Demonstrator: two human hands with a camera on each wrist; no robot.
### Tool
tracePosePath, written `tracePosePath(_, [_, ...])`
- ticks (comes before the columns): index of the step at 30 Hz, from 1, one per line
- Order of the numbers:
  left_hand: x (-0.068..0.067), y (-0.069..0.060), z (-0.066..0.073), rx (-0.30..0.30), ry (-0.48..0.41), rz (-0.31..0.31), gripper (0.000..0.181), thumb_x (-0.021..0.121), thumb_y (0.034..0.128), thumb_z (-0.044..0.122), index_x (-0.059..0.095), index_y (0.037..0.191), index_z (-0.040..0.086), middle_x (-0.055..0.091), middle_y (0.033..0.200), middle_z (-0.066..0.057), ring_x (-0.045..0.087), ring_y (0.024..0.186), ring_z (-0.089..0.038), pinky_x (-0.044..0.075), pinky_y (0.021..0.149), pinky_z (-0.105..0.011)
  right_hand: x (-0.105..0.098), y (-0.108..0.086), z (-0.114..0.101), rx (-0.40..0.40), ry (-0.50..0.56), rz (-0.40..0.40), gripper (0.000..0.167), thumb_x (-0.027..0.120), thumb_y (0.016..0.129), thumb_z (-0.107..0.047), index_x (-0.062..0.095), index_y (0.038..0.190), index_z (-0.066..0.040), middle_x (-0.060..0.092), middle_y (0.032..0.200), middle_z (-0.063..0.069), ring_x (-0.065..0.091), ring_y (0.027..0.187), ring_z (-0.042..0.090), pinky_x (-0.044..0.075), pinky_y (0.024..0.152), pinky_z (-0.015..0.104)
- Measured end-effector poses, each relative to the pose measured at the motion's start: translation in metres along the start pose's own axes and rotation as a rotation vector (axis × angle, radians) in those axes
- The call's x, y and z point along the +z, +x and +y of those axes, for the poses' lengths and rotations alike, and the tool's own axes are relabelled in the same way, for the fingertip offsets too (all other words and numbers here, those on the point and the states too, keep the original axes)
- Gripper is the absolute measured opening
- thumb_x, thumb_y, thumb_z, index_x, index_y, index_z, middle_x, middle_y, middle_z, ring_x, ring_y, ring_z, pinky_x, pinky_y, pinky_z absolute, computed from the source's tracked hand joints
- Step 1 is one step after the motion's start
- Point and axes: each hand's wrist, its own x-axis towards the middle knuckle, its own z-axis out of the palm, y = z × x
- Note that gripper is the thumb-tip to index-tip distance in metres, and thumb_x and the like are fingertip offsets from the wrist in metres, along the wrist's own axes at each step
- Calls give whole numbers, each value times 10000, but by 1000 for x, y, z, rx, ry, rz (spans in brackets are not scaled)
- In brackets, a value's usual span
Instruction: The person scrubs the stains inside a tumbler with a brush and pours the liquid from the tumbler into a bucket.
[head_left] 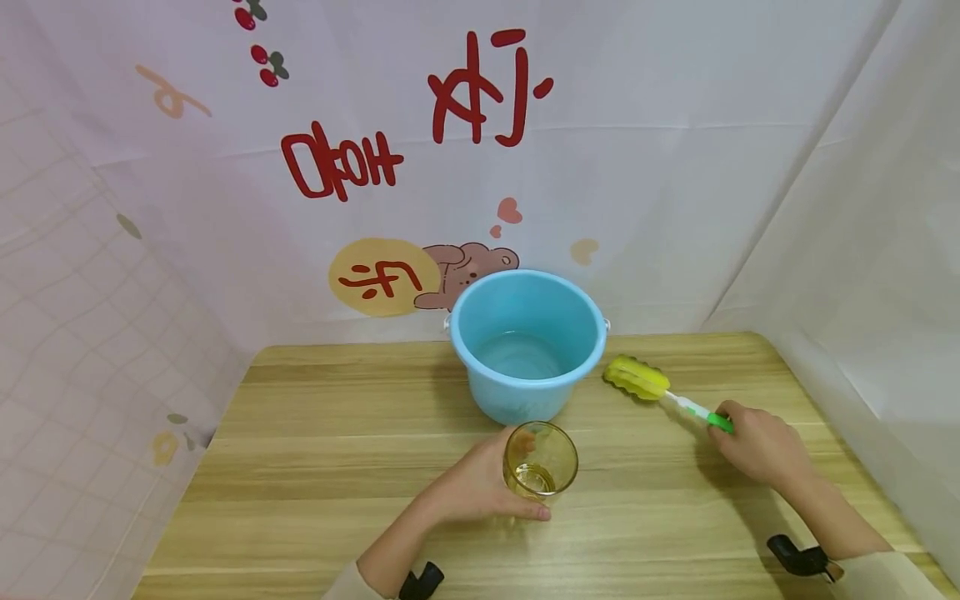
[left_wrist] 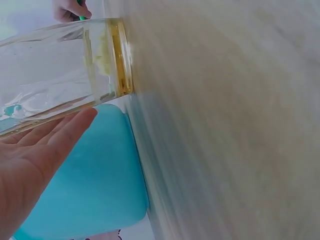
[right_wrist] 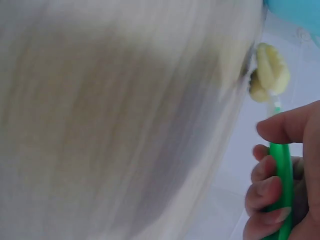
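Note:
Near the middle of the table, my left hand point(head_left: 487, 479) holds an amber-tinted drinking glass point(head_left: 542, 458), thumb on the near side and fingers behind it. The glass stands upright in front of the blue bucket point(head_left: 517, 400); in the left wrist view its thick base point(left_wrist: 122, 57) shows close to the tabletop. Over on the right, my right hand point(head_left: 761, 442) grips a bottle brush by its green handle point(right_wrist: 282, 175). The brush's yellow sponge head point(head_left: 637, 377) points left toward the bucket. Whether that sponge touches the table cannot be told.
The bucket, with what looks like water point(head_left: 521, 354) inside, stands at the back of the wood-grain table point(head_left: 322, 467). Behind it hangs a white printed cloth point(head_left: 660, 183), and similar cloth closes both sides. Black wrist mounts point(head_left: 797, 557) sit on both arms.

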Motion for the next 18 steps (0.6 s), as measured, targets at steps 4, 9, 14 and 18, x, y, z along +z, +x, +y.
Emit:
tracePosePath(4, [0, -1, 0, -2, 3, 5, 900, 990, 730, 351, 491, 1474, 265, 626, 1333, 42, 606, 1234, -147, 483, 1075, -327, 0, 0, 1, 10, 5, 40, 246, 585, 1025, -187, 642, 1109, 37, 465, 650, -5, 419, 548, 182, 327, 457, 340])
tracePosePath(9, [1, -1, 0, 2, -12, 4, 900, 991, 733, 309, 487, 1478, 296, 625, 1341, 53, 607, 1240, -155, 477, 1083, -335, -4, -3, 2, 16, 19, 106, 258, 562, 1030, -177, 647, 1132, 44, 441, 633, -4, 395, 530, 180, 318, 450, 335])
tracePosePath(14, [1, 0, -1, 9, -20, -4, 897, 988, 737, 318, 485, 1479, 314, 624, 1348, 61, 605, 1245, -151, 474, 1087, -332, -10, -6, 4, -3, 7, 184, 202, 588, 1005, -120, 668, 1075, 52, 425, 612, -19, 367, 517, 167, 299, 451, 316])
tracePosePath(18, [1, 0, -1, 7, -20, -1, 897, 987, 737, 336, 486, 1480, 309, 624, 1343, 67, 605, 1243, -144, 476, 1088, -340, -14, -7, 4, -22, -4, 230, 171, 607, 993, -100, 679, 1028, 52, 437, 605, -28, 358, 508, 154, 293, 447, 305])
